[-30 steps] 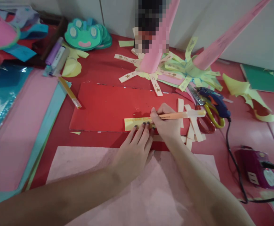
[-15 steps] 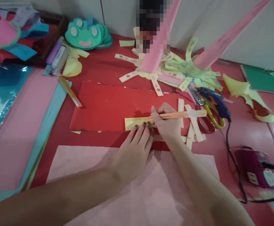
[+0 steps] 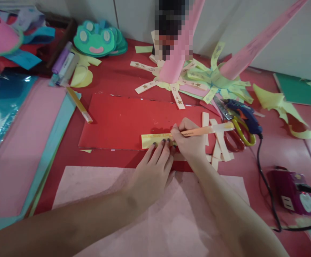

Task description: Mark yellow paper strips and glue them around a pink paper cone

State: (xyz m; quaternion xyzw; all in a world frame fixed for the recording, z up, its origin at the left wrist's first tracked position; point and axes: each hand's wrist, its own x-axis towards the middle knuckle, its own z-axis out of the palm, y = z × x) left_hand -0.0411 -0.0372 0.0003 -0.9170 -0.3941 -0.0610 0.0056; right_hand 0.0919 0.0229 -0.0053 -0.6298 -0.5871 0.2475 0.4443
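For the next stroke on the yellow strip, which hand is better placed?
Probably the right hand: it grips the pen, tip end at the yellow strip; the left hand rests its fingers on the strip.

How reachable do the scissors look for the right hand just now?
Probably not reachable as is: the right hand is gripping a pen. Otherwise, the scissors lie nearby, largely uncovered at the handle end.

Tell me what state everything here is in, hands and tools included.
Left hand: fingers extended, on the strip
Right hand: gripping the orange pen
Orange pen: held, tip at the strip
Yellow paper strip: flat, partly written on
Golden pen: lying down
Glue gun: lying down, unheld
Scissors: unheld; open or shut, cannot tell
Purple power socket: plug inserted
Green frog cutouts: stacked
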